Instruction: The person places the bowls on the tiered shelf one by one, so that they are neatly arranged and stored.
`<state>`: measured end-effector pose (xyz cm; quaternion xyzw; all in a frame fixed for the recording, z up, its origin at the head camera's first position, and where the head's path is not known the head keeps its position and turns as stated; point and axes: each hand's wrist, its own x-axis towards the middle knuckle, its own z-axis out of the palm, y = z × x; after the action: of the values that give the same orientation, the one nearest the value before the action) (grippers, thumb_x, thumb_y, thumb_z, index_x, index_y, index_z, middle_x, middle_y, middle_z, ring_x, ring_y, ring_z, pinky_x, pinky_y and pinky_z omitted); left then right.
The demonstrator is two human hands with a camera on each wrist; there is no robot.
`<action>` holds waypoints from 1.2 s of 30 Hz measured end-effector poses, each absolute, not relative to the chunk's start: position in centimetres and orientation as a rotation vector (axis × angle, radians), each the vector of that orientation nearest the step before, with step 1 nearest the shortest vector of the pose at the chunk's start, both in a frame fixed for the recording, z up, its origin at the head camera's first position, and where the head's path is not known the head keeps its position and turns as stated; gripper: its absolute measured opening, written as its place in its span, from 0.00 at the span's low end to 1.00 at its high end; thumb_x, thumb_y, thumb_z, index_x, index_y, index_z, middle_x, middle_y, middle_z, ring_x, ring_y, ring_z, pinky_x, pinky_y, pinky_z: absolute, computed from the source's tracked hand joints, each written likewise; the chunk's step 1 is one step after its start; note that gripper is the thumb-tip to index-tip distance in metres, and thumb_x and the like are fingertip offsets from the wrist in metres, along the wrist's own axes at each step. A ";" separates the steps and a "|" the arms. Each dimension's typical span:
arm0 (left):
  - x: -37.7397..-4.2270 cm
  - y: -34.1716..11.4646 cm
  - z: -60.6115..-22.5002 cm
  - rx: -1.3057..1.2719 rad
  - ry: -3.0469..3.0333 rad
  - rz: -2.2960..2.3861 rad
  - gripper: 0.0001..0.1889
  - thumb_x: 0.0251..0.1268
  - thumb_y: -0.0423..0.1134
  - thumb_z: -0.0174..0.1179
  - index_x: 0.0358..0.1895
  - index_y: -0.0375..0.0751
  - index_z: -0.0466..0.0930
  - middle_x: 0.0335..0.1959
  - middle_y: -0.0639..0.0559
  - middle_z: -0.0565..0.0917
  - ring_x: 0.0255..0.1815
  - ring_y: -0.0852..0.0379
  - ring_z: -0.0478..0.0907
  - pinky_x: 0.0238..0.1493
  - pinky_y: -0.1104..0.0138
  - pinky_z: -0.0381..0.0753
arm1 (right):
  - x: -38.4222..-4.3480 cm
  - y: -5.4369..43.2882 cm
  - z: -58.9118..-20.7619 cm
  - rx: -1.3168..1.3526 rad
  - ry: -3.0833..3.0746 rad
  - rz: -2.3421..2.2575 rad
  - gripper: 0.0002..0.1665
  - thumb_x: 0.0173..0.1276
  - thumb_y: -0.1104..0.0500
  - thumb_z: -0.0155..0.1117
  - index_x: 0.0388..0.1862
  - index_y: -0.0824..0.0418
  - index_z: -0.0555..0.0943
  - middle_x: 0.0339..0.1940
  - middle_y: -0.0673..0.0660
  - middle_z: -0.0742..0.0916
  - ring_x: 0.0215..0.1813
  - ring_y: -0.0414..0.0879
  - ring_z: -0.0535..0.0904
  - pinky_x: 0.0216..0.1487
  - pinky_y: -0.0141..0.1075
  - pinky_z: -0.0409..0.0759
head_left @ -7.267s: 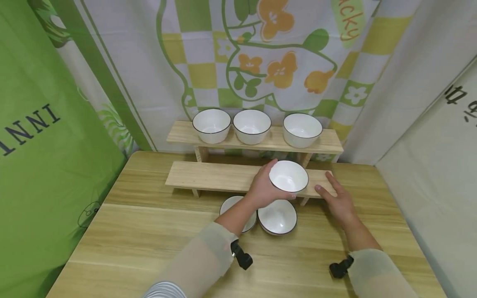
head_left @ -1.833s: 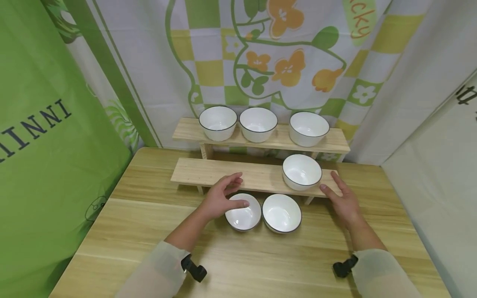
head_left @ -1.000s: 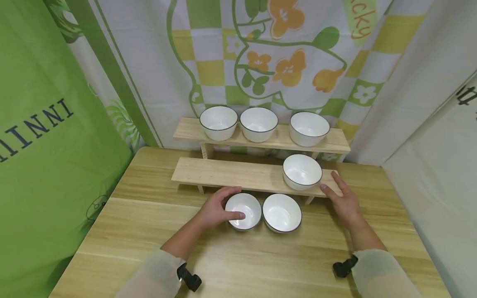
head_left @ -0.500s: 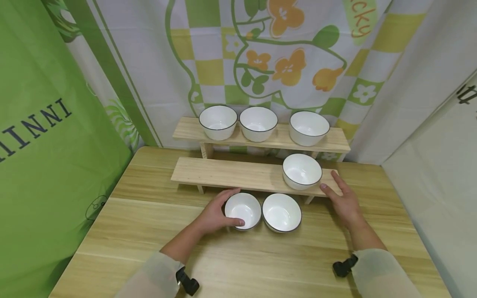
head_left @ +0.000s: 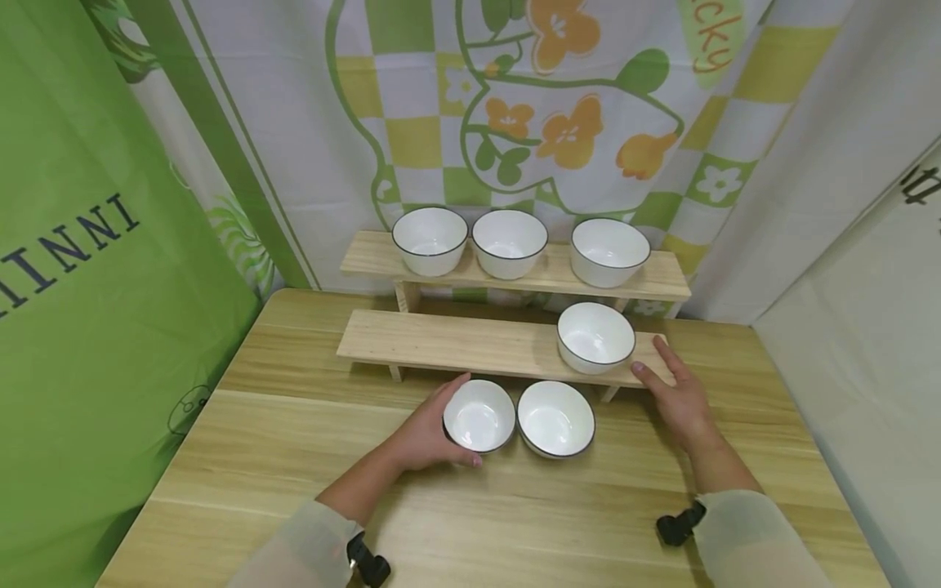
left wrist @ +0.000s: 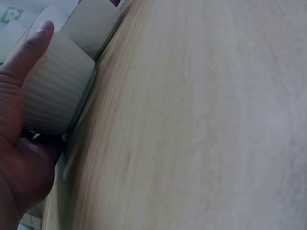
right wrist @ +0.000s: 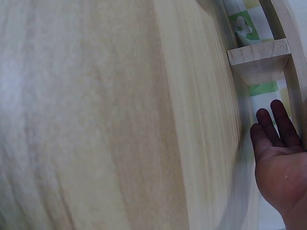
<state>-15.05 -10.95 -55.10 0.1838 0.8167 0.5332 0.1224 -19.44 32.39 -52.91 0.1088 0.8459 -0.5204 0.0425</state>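
Observation:
My left hand (head_left: 430, 429) holds a white, dark-rimmed bowl (head_left: 479, 416) on the table from its left side. The thumb lies along the near outer wall and the fingers reach round the far side, partly hidden. In the left wrist view, the thumb (left wrist: 33, 48) lies against the ribbed wall of this bowl (left wrist: 60, 88). Just right of it stands a second bowl (head_left: 556, 420). My right hand (head_left: 680, 400) rests at the right end of the lower wooden shelf (head_left: 456, 339), thumb and a finger on the board; its other fingers (right wrist: 283, 124) extend straight below.
Another bowl (head_left: 595, 336) sits on the lower shelf, left of my right hand. Three bowls stand on the upper shelf (head_left: 559, 278), among them the left bowl (head_left: 430, 241). A patterned curtain (head_left: 426, 139) hangs behind the wooden table (head_left: 294, 457).
The left hand has set a bowl on the lower shelf, then moved left and down to the left front bowl. Its thumb has shifted from over the opening to the near outside. The right hand stays.

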 end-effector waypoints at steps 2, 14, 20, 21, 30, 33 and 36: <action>-15.0 -10.9 -55.1 0.541 2.376 1.566 0.70 0.31 0.45 0.91 0.83 0.61 0.53 0.77 0.47 0.64 0.72 0.45 0.69 0.74 0.46 0.65 | -19.4 32.3 -52.8 0.332 2.585 -1.588 0.54 0.70 0.28 0.63 0.86 0.34 0.47 0.87 0.61 0.49 0.85 0.67 0.40 0.80 0.67 0.40; -15.0 -10.7 -55.0 0.534 2.407 1.564 0.69 0.30 0.45 0.91 0.83 0.55 0.56 0.75 0.47 0.67 0.70 0.46 0.71 0.73 0.49 0.68 | -19.4 32.4 -52.8 0.335 2.576 -1.595 0.56 0.69 0.27 0.63 0.87 0.37 0.47 0.87 0.59 0.48 0.85 0.66 0.38 0.79 0.68 0.39; -15.1 -10.8 -55.2 0.515 2.437 1.553 0.69 0.28 0.48 0.92 0.82 0.55 0.59 0.74 0.48 0.70 0.69 0.47 0.72 0.71 0.51 0.69 | -19.4 32.4 -52.8 0.334 2.577 -1.593 0.56 0.68 0.27 0.63 0.86 0.36 0.47 0.87 0.59 0.49 0.85 0.66 0.38 0.79 0.68 0.39; -15.1 -10.8 -55.2 0.512 2.441 1.554 0.68 0.27 0.48 0.92 0.81 0.55 0.59 0.73 0.48 0.70 0.69 0.47 0.72 0.71 0.51 0.70 | -19.4 32.4 -52.8 0.331 2.582 -1.590 0.56 0.68 0.27 0.63 0.86 0.36 0.48 0.87 0.59 0.49 0.85 0.66 0.39 0.79 0.68 0.39; -15.1 -10.9 -55.1 0.528 2.491 1.551 0.68 0.26 0.50 0.92 0.80 0.56 0.62 0.72 0.49 0.73 0.68 0.48 0.74 0.70 0.50 0.71 | -19.5 32.4 -52.8 0.339 2.590 -1.577 0.55 0.70 0.28 0.63 0.86 0.35 0.47 0.87 0.59 0.50 0.85 0.65 0.40 0.80 0.66 0.41; -15.1 -11.0 -54.6 0.551 2.508 1.562 0.67 0.26 0.51 0.91 0.80 0.56 0.62 0.72 0.49 0.73 0.68 0.47 0.74 0.70 0.49 0.72 | -19.5 32.4 -52.8 0.346 2.589 -1.574 0.54 0.70 0.28 0.63 0.86 0.34 0.47 0.87 0.60 0.50 0.85 0.65 0.40 0.80 0.66 0.41; -15.0 -11.0 -54.1 0.572 2.515 1.571 0.66 0.27 0.51 0.91 0.80 0.56 0.63 0.71 0.48 0.74 0.68 0.46 0.74 0.69 0.47 0.72 | -19.5 32.4 -52.7 0.350 2.588 -1.573 0.54 0.70 0.28 0.62 0.86 0.34 0.47 0.87 0.60 0.50 0.85 0.66 0.40 0.80 0.66 0.41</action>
<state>-15.05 -10.97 -54.11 0.1891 0.8313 0.5191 0.0607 -19.51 32.38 -52.75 0.1146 0.8479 -0.5155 0.0467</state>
